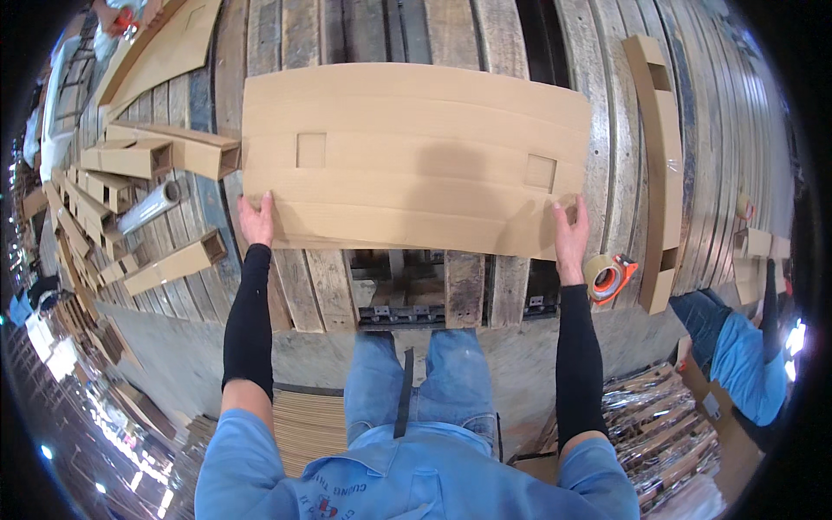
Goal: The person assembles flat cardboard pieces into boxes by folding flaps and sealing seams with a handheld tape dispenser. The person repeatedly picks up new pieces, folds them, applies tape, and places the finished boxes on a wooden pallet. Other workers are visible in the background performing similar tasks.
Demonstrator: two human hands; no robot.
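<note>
A flat brown cardboard sheet [407, 195] with two small rectangular cut marks lies across the wooden slats in front of me. My left hand [256, 223] grips its near left corner, thumb on top and fingers at the edge. At the near right corner, my right hand [570, 236] holds the sheet the same way. Both arms are stretched forward in black sleeves. Just right of my right hand rests an orange tape dispenser [626, 266] with a roll of tape on it. The undersides of the fingers are partly hidden.
A long folded cardboard channel [663, 165] lies to the right. Several cardboard tubes [178, 263] and a clear film roll [149, 208] are on the left. Gaps open between the slats [329, 290]. A co-worker in blue [750, 364] is at far right; another person's hands [108, 17] show upper left.
</note>
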